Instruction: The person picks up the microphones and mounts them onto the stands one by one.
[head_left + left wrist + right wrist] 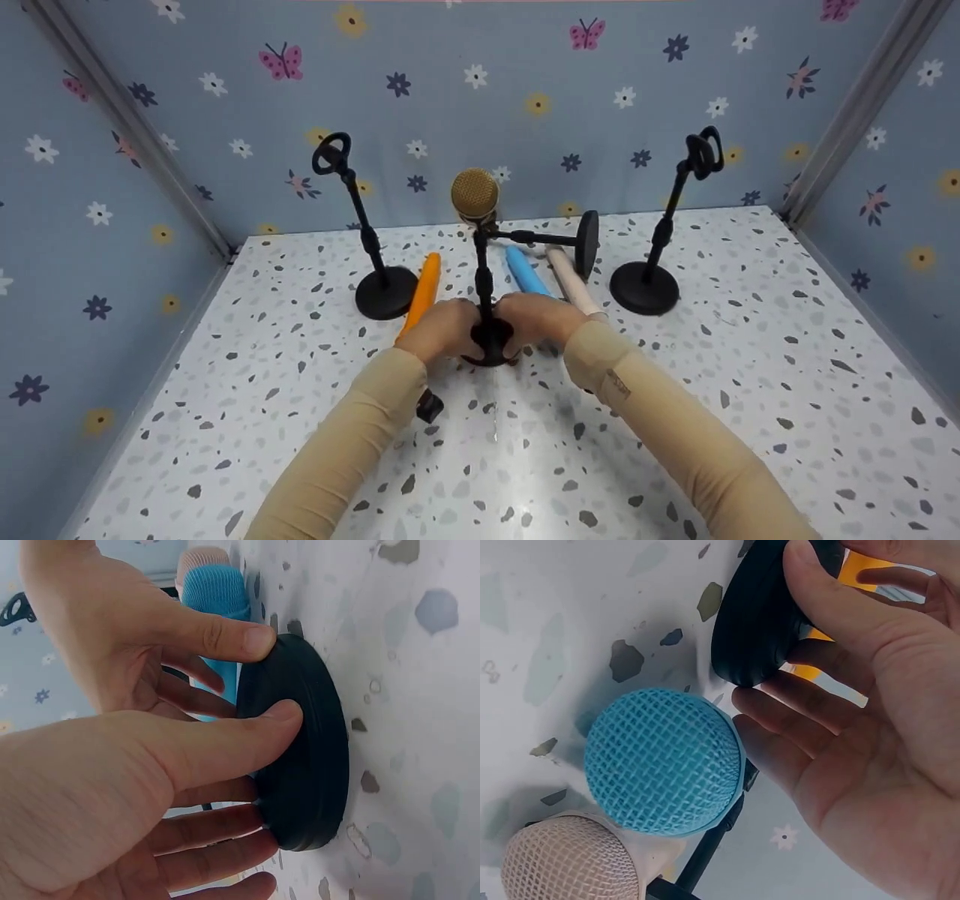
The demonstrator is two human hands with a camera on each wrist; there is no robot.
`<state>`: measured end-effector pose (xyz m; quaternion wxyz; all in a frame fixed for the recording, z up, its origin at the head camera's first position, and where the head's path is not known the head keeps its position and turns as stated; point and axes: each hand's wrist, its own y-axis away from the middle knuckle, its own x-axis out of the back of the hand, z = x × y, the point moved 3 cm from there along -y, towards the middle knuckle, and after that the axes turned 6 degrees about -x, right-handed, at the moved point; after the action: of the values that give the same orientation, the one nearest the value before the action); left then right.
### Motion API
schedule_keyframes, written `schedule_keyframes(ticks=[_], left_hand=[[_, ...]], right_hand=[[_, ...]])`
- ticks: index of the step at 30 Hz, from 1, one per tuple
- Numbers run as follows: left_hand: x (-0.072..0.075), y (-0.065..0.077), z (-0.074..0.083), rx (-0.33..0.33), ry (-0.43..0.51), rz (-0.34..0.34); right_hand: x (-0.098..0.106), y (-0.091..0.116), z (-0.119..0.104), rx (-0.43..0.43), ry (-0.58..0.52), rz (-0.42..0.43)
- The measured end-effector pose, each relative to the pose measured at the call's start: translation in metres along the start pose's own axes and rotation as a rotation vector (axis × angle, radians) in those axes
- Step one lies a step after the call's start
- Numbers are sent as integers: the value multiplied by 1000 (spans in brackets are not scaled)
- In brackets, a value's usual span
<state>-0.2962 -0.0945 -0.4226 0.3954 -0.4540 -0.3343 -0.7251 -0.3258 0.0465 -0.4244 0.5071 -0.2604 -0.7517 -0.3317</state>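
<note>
Both hands are at the round base (491, 346) of a black microphone stand (484, 281), near the middle of the table. A gold microphone (475, 193) shows at the top of this upright stand. My left hand (448, 326) grips one side of the base, thumb (281, 716) over its face and fingertips at its edge. Opposite it, my right hand (540, 319) holds the other side, its thumb (802, 559) also on the base. A blue microphone (664, 761) and a beige microphone (570, 862) lie close by the right hand.
An orange microphone (425, 292) lies left of the held stand, partly hidden by the left hand. Two empty black stands rise at left (367, 240) and right (664, 232). Another stand (587, 244) lies on its side behind. Patterned walls (480, 105) enclose the speckled table (495, 472).
</note>
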Motion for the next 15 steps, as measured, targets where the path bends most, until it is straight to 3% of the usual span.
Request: schedule_keyframes(ticks=[6,15], left_hand=[[2,-9,-8,10,-65,-20],[9,-20,-21,52,-56,-44]], right_hand=[[2,-12,1,-1,18,-1],[6,-28,5,-98,59,31]])
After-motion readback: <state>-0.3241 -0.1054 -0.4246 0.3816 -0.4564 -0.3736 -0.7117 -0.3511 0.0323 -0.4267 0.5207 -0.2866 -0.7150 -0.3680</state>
